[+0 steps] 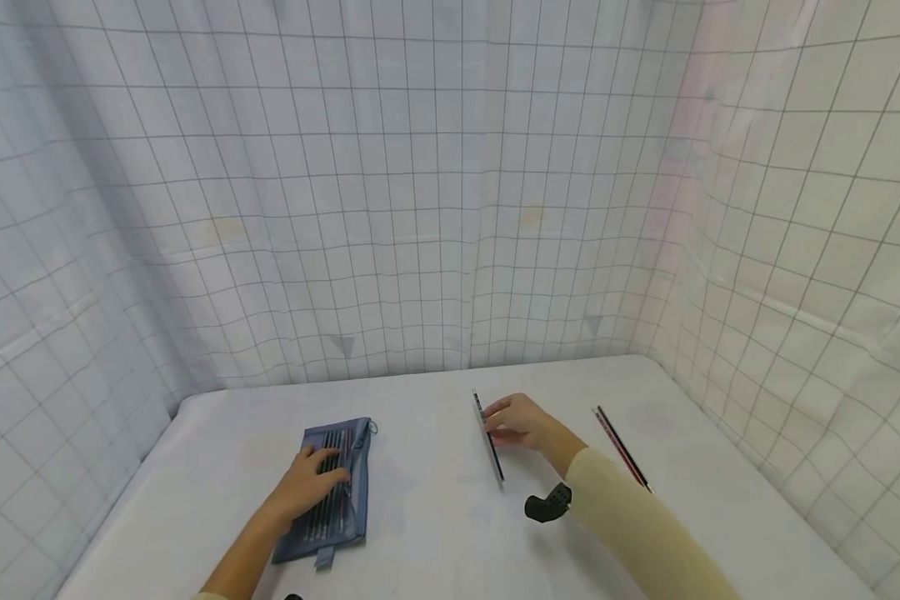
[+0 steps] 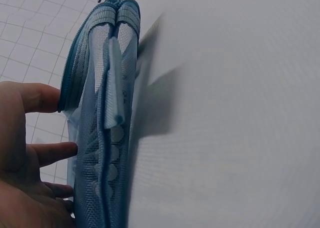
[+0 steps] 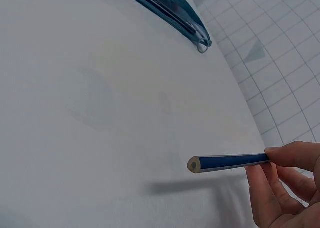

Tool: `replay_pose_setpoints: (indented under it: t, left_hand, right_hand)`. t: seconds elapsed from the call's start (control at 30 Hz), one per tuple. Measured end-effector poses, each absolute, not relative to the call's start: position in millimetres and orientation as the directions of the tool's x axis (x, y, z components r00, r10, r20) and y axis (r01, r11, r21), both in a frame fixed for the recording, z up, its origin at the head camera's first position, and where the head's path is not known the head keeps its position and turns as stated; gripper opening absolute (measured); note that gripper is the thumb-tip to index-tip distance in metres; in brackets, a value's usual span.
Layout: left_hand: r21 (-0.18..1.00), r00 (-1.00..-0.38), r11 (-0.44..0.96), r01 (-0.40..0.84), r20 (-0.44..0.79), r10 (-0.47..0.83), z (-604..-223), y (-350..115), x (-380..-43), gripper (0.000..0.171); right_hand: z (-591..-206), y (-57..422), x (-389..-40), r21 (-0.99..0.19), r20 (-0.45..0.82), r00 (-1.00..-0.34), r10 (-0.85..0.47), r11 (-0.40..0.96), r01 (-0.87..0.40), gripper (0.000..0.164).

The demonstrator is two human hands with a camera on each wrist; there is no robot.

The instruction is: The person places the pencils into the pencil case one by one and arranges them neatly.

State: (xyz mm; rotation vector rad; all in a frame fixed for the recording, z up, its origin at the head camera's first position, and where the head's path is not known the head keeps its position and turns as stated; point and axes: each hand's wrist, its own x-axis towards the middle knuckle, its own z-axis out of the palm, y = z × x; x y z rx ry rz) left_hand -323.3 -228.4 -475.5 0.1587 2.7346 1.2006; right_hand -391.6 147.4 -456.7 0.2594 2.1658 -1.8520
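A blue mesh pencil case lies on the left of the table, with several pencils showing through its top. My left hand rests on it. In the left wrist view, fairly straight fingers touch the top of the case, and the thumb is at its zipper edge. Between thumb and fingers, my right hand pinches a dark blue pencil right of the case. The right wrist view shows this pencil above its shadow, its flat, unsharpened end facing the camera.
To the right of my right forearm, a red pencil and a black pencil lie side by side on the white table. Gridded white curtains stand behind the table and along both sides.
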Motion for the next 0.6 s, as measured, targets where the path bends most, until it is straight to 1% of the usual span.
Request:
replay_pose_setpoints:
  t: [0.23,0.6]
  left_hand:
    - [0.739,-0.983,0.673,0.028,-0.103,0.155,-473,-227,-324,0.069]
    - [0.734,-0.982,0.679,0.015,-0.118,0.149,-472,-228,-324,0.069]
  right_hand:
    - [-461,130,-391,-0.934,-0.338,-0.938,-0.074,0.154,0.324,0.028]
    - [-463,93,-384,-0.936,-0.337,-0.928,-0.159,0.160,0.313,0.026]
